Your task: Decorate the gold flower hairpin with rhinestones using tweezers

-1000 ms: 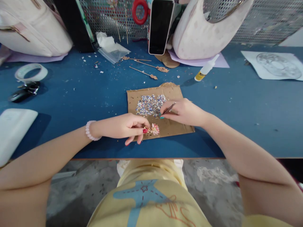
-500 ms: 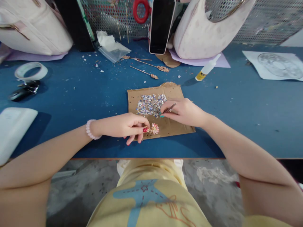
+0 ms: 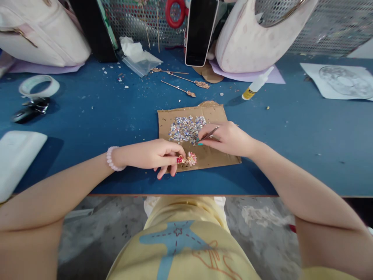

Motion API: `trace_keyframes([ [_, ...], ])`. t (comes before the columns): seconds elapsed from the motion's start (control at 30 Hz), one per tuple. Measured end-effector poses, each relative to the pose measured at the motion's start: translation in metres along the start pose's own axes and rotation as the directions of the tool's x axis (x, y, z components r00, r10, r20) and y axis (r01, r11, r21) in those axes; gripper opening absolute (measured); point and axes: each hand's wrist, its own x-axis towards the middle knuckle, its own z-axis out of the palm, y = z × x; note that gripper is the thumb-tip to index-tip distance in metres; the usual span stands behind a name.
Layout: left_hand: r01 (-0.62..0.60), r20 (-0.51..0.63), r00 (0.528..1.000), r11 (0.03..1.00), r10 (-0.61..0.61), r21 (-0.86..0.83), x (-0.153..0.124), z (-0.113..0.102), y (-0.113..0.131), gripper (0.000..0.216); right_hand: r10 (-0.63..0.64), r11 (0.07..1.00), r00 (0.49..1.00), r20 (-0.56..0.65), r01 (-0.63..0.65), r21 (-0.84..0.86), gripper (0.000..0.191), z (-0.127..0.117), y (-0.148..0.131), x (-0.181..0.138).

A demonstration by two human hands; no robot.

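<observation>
Pinched between the thumb and finger of my left hand (image 3: pixel 159 154) is a gold hairpin with a pink flower (image 3: pixel 191 158) at its end, held over the near part of a piece of cardboard (image 3: pixel 214 154). My right hand (image 3: pixel 230 138) grips a pair of tweezers (image 3: pixel 210 133), its tips pointing down at the near right edge of a pile of shiny rhinestones (image 3: pixel 185 129) spread on the cardboard. Whether the tweezers hold a stone is too small to tell.
Gold hairpins (image 3: pixel 182 89) lie behind the cardboard, near a glue bottle (image 3: pixel 256 84). A phone (image 3: pixel 201 33) stands between two white bags (image 3: pixel 259 42). At left are a tape roll (image 3: pixel 39 86), a black clip-like object (image 3: pixel 30 110) and a white box (image 3: pixel 20 161). A printed sheet (image 3: pixel 339 81) lies right.
Both hands keep nearly the same pose and place. The whole view has shifted very slightly; nothing was visibly picked up or let go.
</observation>
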Motion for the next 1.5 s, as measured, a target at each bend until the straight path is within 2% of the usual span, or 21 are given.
trace_keyframes([
  [0.2, 0.015, 0.009, 1.000, 1.000, -0.015, -0.020, 0.000, 0.000, 0.001, 0.016, 0.041, 0.999, 0.993, -0.108, -0.038, 0.032, 0.015, 0.009, -0.001, 0.001],
  [0.4, 0.024, 0.013, 1.000, 0.999, -0.024, -0.037, 0.001, 0.000, 0.001, 0.016, 0.103, 0.995, 0.989, -0.108, -0.101, 0.021, 0.015, 0.014, -0.001, 0.003],
  [0.53, 0.016, 0.023, 1.000, 0.999, -0.015, -0.031, 0.001, 0.000, 0.001, 0.013, 0.085, 0.996, 0.986, -0.141, -0.081, 0.031, 0.014, 0.011, 0.000, 0.002],
  [0.77, 0.002, 0.028, 1.000, 1.000, -0.001, -0.028, 0.001, -0.001, 0.000, 0.012, 0.095, 0.995, 0.990, -0.102, -0.099, -0.033, 0.015, 0.008, -0.001, 0.001],
  [1.3, 0.026, 0.036, 0.999, 0.998, -0.024, -0.058, 0.000, -0.002, 0.005, 0.010, 0.069, 0.997, 0.997, -0.043, -0.071, -0.042, 0.012, -0.001, 0.002, -0.002],
  [1.5, 0.033, 0.038, 0.999, 0.999, -0.031, -0.039, 0.000, -0.001, 0.006, 0.012, 0.094, 0.995, 0.990, -0.110, -0.096, -0.014, 0.015, 0.004, 0.001, -0.001],
])
